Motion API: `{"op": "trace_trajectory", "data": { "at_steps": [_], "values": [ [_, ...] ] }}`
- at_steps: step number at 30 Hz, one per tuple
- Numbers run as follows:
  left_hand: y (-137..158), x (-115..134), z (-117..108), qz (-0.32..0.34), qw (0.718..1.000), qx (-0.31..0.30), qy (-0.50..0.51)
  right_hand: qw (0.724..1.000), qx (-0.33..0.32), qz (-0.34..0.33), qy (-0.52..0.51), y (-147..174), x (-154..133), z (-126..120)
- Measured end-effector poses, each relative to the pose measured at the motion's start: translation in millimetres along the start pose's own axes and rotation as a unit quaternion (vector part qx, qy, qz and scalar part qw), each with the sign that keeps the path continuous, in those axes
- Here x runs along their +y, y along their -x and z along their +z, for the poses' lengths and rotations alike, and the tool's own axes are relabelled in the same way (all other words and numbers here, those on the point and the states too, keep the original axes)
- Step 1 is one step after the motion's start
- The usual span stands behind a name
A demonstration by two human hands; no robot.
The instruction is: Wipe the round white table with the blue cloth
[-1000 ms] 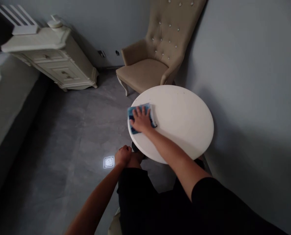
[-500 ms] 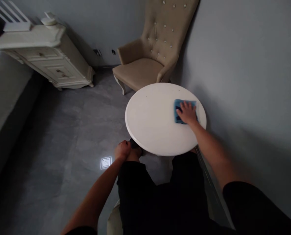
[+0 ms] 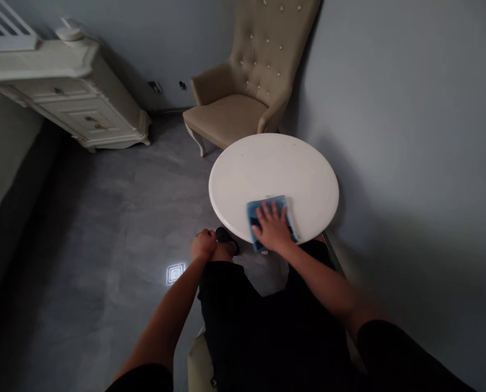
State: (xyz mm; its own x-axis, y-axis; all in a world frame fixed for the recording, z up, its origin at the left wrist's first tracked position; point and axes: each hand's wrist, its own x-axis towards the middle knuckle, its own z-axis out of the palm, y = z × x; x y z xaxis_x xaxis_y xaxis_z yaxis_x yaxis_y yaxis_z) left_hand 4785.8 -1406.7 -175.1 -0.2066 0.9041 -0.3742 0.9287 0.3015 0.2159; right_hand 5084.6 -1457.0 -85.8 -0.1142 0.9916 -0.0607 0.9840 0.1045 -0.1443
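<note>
My right hand (image 3: 272, 226) lies flat with spread fingers on a folded blue cloth (image 3: 253, 209), pressing it against the round white table (image 3: 243, 174). The cloth is at the table's near edge, and its lower left corner reaches past the rim. A darker patch shows on the cloth beside the thumb. My left hand (image 3: 204, 243) rests on my left knee, its fingers curled in, with nothing visible in it.
A tan tufted armchair (image 3: 226, 117) stands behind the table. At the far left is a cream cabinet (image 3: 104, 103) with a white round item (image 3: 69, 34) on top. A grey wall (image 3: 410, 136) runs along the right. A dark slipper (image 3: 225, 237) shows below the table's left edge.
My right hand has swept the blue cloth from the right side of the table leftward and toward me to the near edge. My left hand stays on the knee. The view has shifted slightly.
</note>
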Motion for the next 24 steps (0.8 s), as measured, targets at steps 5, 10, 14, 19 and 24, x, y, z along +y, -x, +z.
{"op": "trace_trajectory", "data": {
  "at_steps": [5,10,14,19,24],
  "values": [
    [1.3,4.1,2.5,0.004,1.000,-0.002,-0.006,0.997,0.002,-0.081,-0.016,10.2,-41.1,-2.3],
    [3.2,-2.2,1.0,0.017,1.000,-0.010,-0.014,0.999,-0.019,-0.037,-0.010,33.6,57.5,-13.3],
    [-0.6,-4.6,-2.3,0.009,0.999,-0.026,-0.022,0.995,0.000,0.095,0.038,38.1,160.8,-17.0],
    [-9.4,1.3,-4.7,0.017,0.998,-0.043,-0.032,0.979,0.025,0.192,0.070,-15.0,249.4,-24.7],
    [-17.2,9.2,-4.7,0.010,0.997,-0.063,-0.043,0.973,0.021,0.221,0.066,-125.0,296.1,-40.4]
  ]
}}
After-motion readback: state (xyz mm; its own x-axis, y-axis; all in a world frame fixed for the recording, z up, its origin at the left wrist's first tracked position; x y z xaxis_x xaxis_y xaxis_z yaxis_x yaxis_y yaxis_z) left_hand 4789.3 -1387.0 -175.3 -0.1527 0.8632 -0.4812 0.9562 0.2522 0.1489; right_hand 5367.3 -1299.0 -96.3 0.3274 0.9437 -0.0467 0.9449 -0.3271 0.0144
